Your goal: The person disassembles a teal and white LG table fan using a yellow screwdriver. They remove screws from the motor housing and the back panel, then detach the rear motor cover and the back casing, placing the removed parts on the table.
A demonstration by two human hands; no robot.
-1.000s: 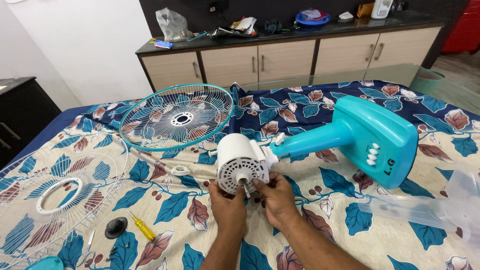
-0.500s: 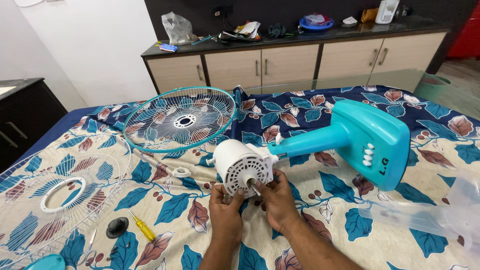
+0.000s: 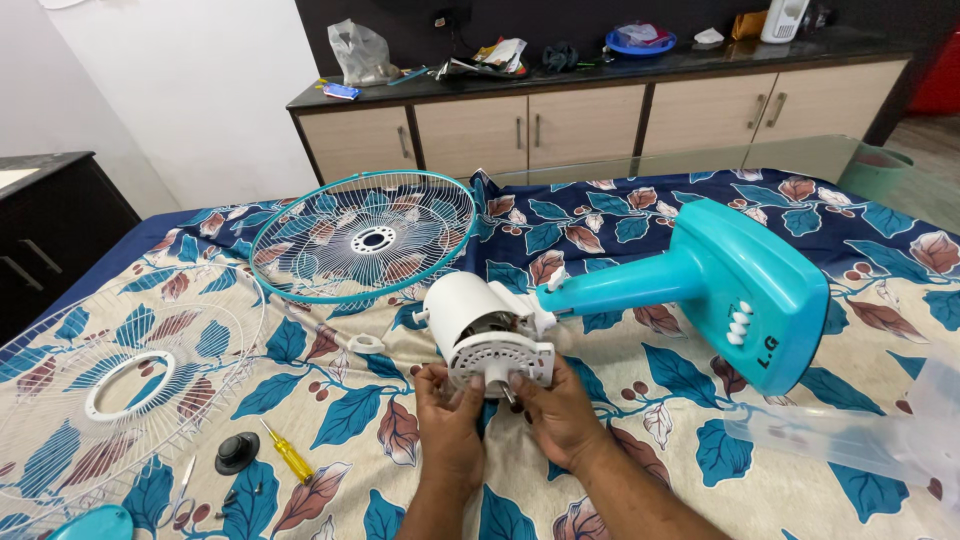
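The white motor housing (image 3: 470, 318) is lying near the middle of the bed (image 3: 640, 480), joined to the teal fan stand (image 3: 740, 285) stretching off to the right. Its vented front cover (image 3: 500, 363) is being gripped at both edges: the left hand (image 3: 447, 415) is closed on the left edge, the right hand (image 3: 560, 410) on the right edge, fingers narrowly pinched. Open bedspread is lying near and to the right of the hands. Left, the yellow screwdriver (image 3: 287, 455) and black knob (image 3: 237, 452) are sitting well apart. The teal-rimmed grille (image 3: 362, 238) is lying far left, the white grille (image 3: 115, 385) at the left edge.
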